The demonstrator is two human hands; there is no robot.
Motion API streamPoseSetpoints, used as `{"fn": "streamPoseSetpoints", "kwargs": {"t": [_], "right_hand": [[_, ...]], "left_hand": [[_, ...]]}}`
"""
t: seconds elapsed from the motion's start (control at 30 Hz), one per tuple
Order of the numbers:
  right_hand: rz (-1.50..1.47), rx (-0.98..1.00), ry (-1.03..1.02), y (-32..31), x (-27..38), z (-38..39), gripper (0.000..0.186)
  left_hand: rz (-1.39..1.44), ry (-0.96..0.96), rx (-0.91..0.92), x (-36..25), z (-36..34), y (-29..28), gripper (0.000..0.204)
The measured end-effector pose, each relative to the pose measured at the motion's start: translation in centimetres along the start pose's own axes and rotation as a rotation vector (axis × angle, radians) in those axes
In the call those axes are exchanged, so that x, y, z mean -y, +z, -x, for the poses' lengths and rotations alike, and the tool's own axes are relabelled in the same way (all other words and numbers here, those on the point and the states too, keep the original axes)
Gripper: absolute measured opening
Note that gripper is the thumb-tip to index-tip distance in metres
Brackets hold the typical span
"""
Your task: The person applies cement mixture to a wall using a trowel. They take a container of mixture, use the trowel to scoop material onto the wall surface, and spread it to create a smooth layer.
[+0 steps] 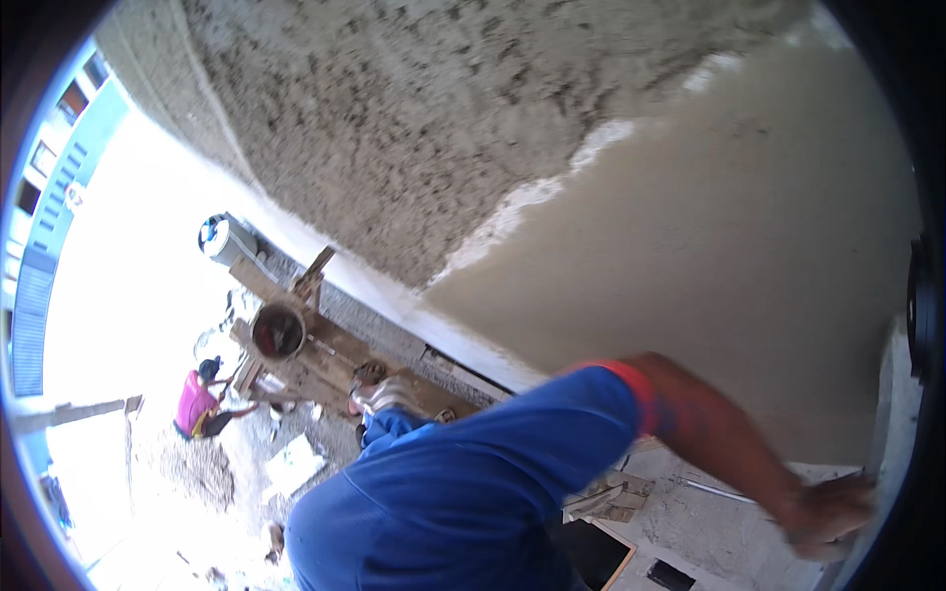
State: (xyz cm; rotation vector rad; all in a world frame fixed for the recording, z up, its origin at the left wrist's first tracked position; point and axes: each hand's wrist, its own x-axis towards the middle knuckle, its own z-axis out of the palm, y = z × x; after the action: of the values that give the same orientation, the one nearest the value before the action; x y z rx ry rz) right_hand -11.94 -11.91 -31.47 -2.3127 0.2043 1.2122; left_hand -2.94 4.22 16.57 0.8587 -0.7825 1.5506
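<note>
Head view: right hand [830,514] blurred, up against pale ledge [890,433] on its right; finger opening and any hold can't be told. Left hand out of view, state unknown. Part-smooth, part-rough wall [690,266] up-left of right hand; wood scraps [613,497] left; bucket [279,332] far left.

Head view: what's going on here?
A blue-sleeved arm reaches right; one of the hands is by a pale edge. Which hand, and whether it holds anything, is unclear. The wall is part rough, part smooth, with a jagged white band between. Below, a person in pink and another person are near wooden planks.
</note>
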Motion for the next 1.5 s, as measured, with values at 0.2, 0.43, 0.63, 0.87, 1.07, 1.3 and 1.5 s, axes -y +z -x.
{"fn": "streamPoseSetpoints", "kwargs": {"t": [0.2,0.43,0.63,0.87,1.07,1.3,1.5], "right_hand": [[0.205,0.085,-0.019,2.8,4.3,0.4,0.039],[0.327,0.052,0.024,4.6,7.6,1.8,0.040],[0.527,-0.044,0.017,9.4,16.6,7.6,0.040],[0.305,0.107,-0.009,7.7,10.4,-2.1,0.044],[0.249,0.082,0.102,1.1,2.0,-5.7,0.043],[-0.229,-0.025,0.456,-0.9,-9.0,-0.2,0.026],[-0.472,-0.048,0.679,6.5,-18.6,3.7,0.017]], "left_hand": [[-0.666,-1.174,1.242,-4.9,32.2,-38.6,0.033],[-1.451,-2.166,0.059,-35.9,35.8,-63.9,0.038],[-1.881,-2.192,-0.828,-58.7,42.7,-63.9,0.038],[-1.393,-1.991,-1.476,-62.7,47.8,-59.2,0.033],[-1.069,-1.915,-1.271,-55.1,48.8,-57.7,0.033],[-0.928,-2.150,-0.772,-48.1,43.9,-61.2,0.038],[-1.182,-2.386,-0.369,-42.7,38.7,-66.1,0.044]]}}
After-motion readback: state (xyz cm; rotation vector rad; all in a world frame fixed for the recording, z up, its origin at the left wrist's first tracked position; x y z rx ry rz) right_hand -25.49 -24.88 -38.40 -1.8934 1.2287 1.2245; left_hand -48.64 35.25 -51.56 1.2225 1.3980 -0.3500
